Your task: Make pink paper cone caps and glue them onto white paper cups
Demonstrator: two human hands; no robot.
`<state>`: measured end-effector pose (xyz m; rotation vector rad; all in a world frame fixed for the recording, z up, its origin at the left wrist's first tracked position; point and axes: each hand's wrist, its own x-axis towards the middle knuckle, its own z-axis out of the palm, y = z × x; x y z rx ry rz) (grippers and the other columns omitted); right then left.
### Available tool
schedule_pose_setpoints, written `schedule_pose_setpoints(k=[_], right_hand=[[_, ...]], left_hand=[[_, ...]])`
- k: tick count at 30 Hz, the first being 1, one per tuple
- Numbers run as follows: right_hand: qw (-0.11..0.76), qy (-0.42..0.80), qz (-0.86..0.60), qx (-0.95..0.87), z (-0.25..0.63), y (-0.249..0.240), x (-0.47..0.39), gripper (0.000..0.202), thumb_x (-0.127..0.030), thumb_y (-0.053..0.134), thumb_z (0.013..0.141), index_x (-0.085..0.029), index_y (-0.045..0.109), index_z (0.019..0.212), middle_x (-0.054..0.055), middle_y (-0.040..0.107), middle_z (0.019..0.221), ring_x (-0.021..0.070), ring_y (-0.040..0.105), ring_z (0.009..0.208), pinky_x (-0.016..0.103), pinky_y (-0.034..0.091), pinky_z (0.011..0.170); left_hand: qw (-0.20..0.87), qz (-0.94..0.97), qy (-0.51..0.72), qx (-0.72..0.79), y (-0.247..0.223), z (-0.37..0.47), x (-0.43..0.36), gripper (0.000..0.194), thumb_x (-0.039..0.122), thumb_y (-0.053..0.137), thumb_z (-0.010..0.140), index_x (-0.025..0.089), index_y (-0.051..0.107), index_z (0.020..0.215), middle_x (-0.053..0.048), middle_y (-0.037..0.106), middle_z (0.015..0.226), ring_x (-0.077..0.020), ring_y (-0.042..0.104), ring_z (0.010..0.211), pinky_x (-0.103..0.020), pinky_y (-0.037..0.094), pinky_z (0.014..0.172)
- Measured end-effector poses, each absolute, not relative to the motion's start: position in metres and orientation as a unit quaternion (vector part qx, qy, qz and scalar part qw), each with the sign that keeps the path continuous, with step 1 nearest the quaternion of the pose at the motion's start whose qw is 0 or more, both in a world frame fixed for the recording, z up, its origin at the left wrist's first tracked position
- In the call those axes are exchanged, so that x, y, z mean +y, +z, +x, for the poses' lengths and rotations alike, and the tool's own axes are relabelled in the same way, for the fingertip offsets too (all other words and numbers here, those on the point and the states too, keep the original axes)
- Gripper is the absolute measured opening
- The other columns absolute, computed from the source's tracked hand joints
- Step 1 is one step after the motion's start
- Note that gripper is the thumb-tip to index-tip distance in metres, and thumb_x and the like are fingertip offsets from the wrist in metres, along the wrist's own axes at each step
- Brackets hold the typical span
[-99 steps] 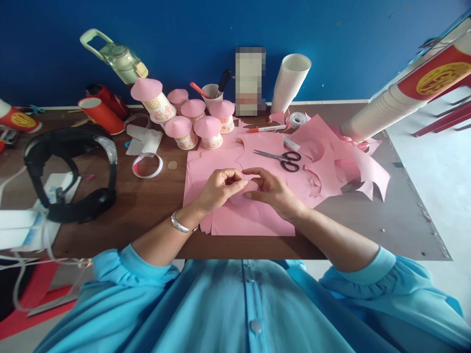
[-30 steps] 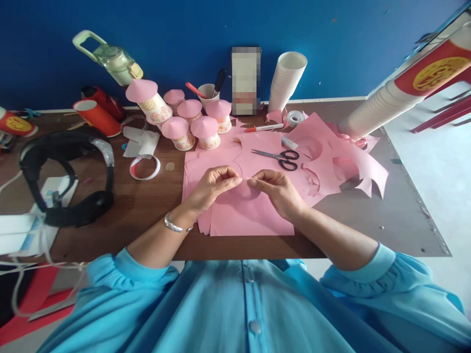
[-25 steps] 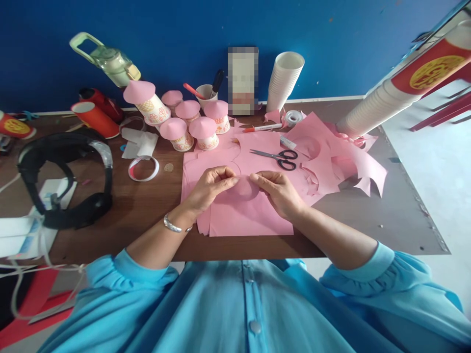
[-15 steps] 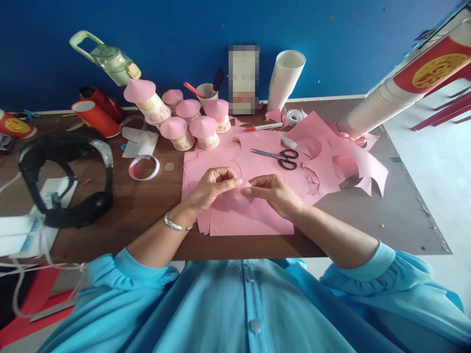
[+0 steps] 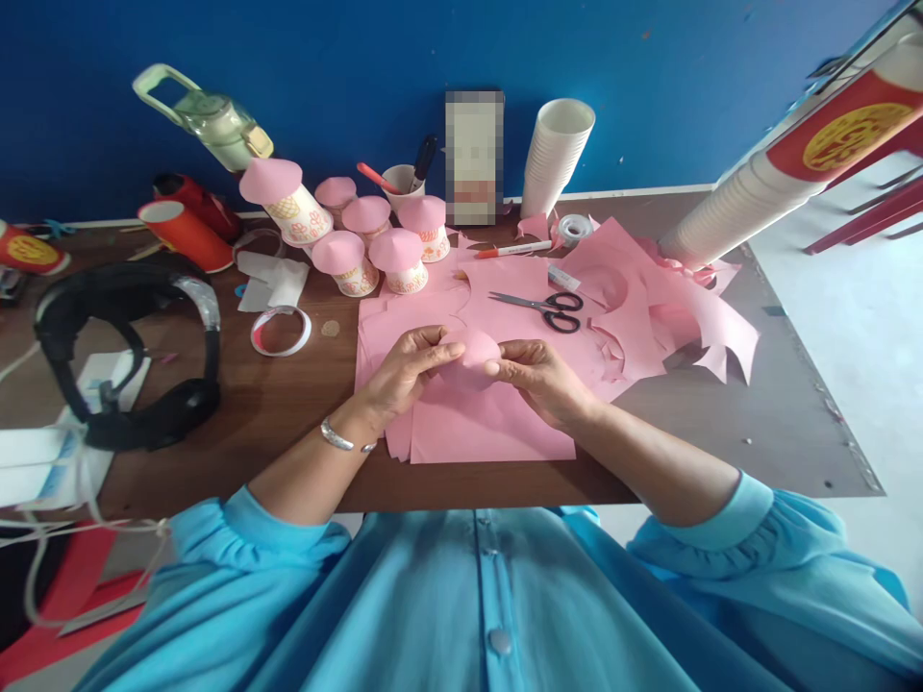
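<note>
Between my two hands is a small pink paper piece (image 5: 474, 347), curved like a shallow cone. My left hand (image 5: 416, 369) pinches its left side between thumb and fingers. On the right side, my right hand (image 5: 535, 377) grips the edge with the thumb on top. Beneath them lies a stack of pink paper sheets (image 5: 497, 432). Scissors (image 5: 546, 308) with black handles rest on the paper just beyond my right hand. Behind my left hand stand several printed paper cups with pink cone tops (image 5: 398, 250).
A roll of tape (image 5: 281, 331) and a black head strap (image 5: 130, 356) lie at the left. Pink paper scraps (image 5: 670, 298) spread to the right. Stacked white cups (image 5: 559, 154), a phone (image 5: 474, 159) and a green bottle (image 5: 223, 125) stand along the blue wall.
The pink paper piece has turned up between my fingers, so its rounded face now shows. My hands have spread slightly apart and stay over the stack.
</note>
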<state>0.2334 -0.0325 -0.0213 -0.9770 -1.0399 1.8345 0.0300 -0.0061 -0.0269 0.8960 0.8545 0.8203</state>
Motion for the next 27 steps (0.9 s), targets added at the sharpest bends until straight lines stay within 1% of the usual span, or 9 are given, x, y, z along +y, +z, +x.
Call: schedule_pose_setpoints(k=[2, 4, 7, 11, 13, 16, 20, 23, 27], right_hand=[[0.388, 0.728, -0.388, -0.411, 0.2324, -0.022, -0.0328, 0.037, -0.049, 0.095, 0.064, -0.018, 0.079, 0.077, 0.001, 0.072, 0.074, 0.0167, 0.063, 0.075, 0.032, 0.051, 0.077], [0.383, 0.727, -0.393, -0.412, 0.2316, -0.0223, -0.033, 0.034, -0.046, 0.095, 0.064, -0.018, 0.08, 0.077, 0.001, 0.073, 0.074, 0.0167, 0.064, 0.074, 0.032, 0.052, 0.078], [0.388, 0.719, -0.396, -0.419, 0.2313, -0.0225, -0.0332, 0.033, -0.047, 0.095, 0.064, -0.019, 0.081, 0.076, 0.002, 0.074, 0.073, 0.0179, 0.065, 0.075, 0.034, 0.053, 0.08], [0.385, 0.721, -0.391, -0.423, 0.2331, -0.0224, -0.033, 0.033, -0.047, 0.095, 0.064, -0.019, 0.081, 0.076, 0.001, 0.074, 0.073, 0.0175, 0.064, 0.075, 0.033, 0.053, 0.079], [0.369, 0.728, -0.391, -0.426, 0.2343, -0.022, -0.0328, 0.036, -0.047, 0.095, 0.065, -0.018, 0.081, 0.079, 0.002, 0.074, 0.076, 0.0179, 0.065, 0.077, 0.032, 0.052, 0.078], [0.351, 0.732, -0.389, -0.436, 0.2348, -0.0215, -0.0325, 0.043, -0.047, 0.096, 0.062, -0.016, 0.081, 0.086, 0.003, 0.075, 0.081, 0.0199, 0.065, 0.081, 0.033, 0.051, 0.079], [0.364, 0.727, -0.392, -0.43, 0.2334, -0.0227, -0.0323, 0.043, -0.044, 0.098, 0.059, -0.016, 0.08, 0.087, 0.003, 0.075, 0.084, 0.019, 0.065, 0.082, 0.032, 0.05, 0.079], [0.379, 0.726, -0.402, -0.409, 0.233, -0.0235, -0.0322, 0.04, -0.043, 0.098, 0.059, -0.017, 0.079, 0.082, 0.002, 0.074, 0.081, 0.0168, 0.063, 0.079, 0.031, 0.05, 0.079], [0.398, 0.723, -0.407, -0.392, 0.2342, -0.0242, -0.031, 0.037, -0.041, 0.098, 0.059, -0.018, 0.076, 0.078, 0.0, 0.072, 0.078, 0.0148, 0.062, 0.076, 0.03, 0.05, 0.077]], left_hand=[[0.742, 0.407, 0.363, 0.391, -0.0271, 0.0301, -0.0065, 0.033, 0.04, 0.089, 0.072, 0.015, 0.066, 0.071, 0.001, 0.065, 0.071, -0.0101, 0.058, 0.064, -0.022, 0.047, 0.065], [0.746, 0.402, 0.355, 0.395, -0.0274, 0.0302, -0.0073, 0.035, 0.04, 0.09, 0.07, 0.016, 0.065, 0.071, 0.002, 0.063, 0.069, -0.0099, 0.056, 0.063, -0.022, 0.046, 0.062], [0.746, 0.399, 0.354, 0.399, -0.0277, 0.0307, -0.0079, 0.036, 0.04, 0.091, 0.069, 0.016, 0.064, 0.07, 0.002, 0.062, 0.068, -0.01, 0.055, 0.061, -0.023, 0.046, 0.061], [0.748, 0.401, 0.361, 0.386, -0.0263, 0.0318, -0.0067, 0.038, 0.042, 0.09, 0.068, 0.016, 0.063, 0.068, 0.001, 0.062, 0.069, -0.0103, 0.056, 0.063, -0.023, 0.047, 0.063], [0.742, 0.4, 0.371, 0.389, -0.0247, 0.0327, -0.0057, 0.041, 0.042, 0.091, 0.067, 0.015, 0.061, 0.065, 0.001, 0.06, 0.067, -0.0097, 0.054, 0.062, -0.022, 0.045, 0.06], [0.737, 0.388, 0.388, 0.394, -0.0224, 0.0338, -0.0047, 0.043, 0.043, 0.092, 0.064, 0.016, 0.059, 0.062, 0.002, 0.056, 0.063, -0.009, 0.049, 0.059, -0.022, 0.04, 0.055], [0.744, 0.372, 0.399, 0.387, -0.0233, 0.0336, -0.004, 0.04, 0.042, 0.092, 0.065, 0.015, 0.061, 0.064, 0.001, 0.057, 0.063, -0.0091, 0.049, 0.058, -0.022, 0.04, 0.054], [0.749, 0.366, 0.399, 0.382, -0.0262, 0.0319, -0.0033, 0.039, 0.041, 0.091, 0.068, 0.015, 0.062, 0.065, 0.001, 0.058, 0.064, -0.0093, 0.051, 0.059, -0.022, 0.041, 0.055], [0.747, 0.364, 0.398, 0.389, -0.0284, 0.0302, -0.0021, 0.038, 0.042, 0.091, 0.067, 0.015, 0.064, 0.067, 0.0, 0.061, 0.066, -0.0105, 0.053, 0.06, -0.023, 0.043, 0.057]])
